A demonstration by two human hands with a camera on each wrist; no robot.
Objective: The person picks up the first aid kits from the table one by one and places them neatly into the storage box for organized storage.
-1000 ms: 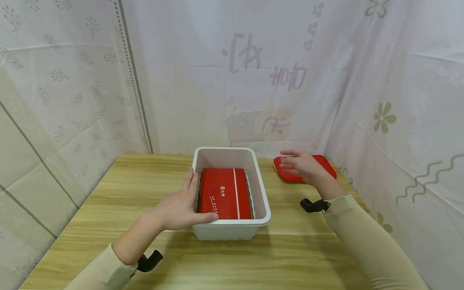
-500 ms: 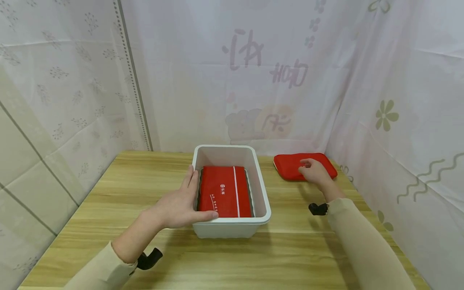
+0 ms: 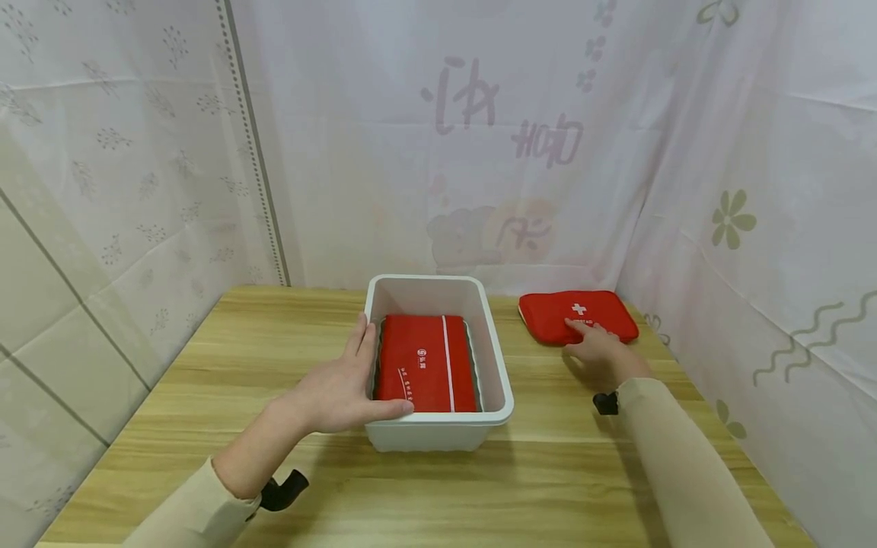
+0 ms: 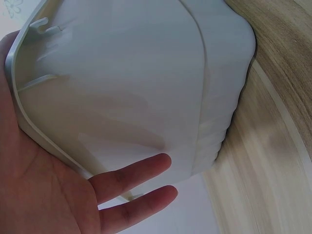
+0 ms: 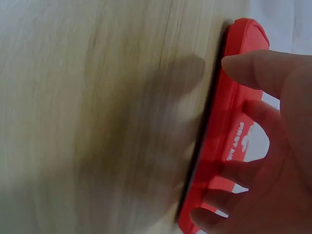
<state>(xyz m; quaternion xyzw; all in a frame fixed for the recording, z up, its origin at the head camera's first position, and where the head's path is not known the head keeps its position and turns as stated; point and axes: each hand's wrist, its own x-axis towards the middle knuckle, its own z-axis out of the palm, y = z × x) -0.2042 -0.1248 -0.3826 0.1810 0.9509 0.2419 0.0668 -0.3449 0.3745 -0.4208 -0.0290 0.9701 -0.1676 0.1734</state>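
A white plastic bin (image 3: 495,365) stands mid-table with a red cloth-like item (image 3: 428,365) lying inside it. My left hand (image 3: 336,388) rests against the bin's left side, thumb along the near rim; its fingers extend by the outer wall (image 4: 136,83) in the left wrist view. At the back right lies a red first-aid pouch (image 3: 555,304) with a white cross. My right hand (image 3: 603,354) is at the pouch's near side. In the right wrist view its thumb (image 5: 243,70) is at the pouch's edge and the other fingers spread, slightly bent, over the printed face.
The wooden table (image 3: 274,327) bears the bin and the pouch, with the pouch near its back right corner. A patterned white curtain (image 3: 342,152) hangs behind and on both sides. A black strap piece (image 3: 281,491) sits at the left wrist.
My right hand has moved right and down from above the pouch to its near side, uncovering the white cross. The left hand, the bin and the pouch stay in place.
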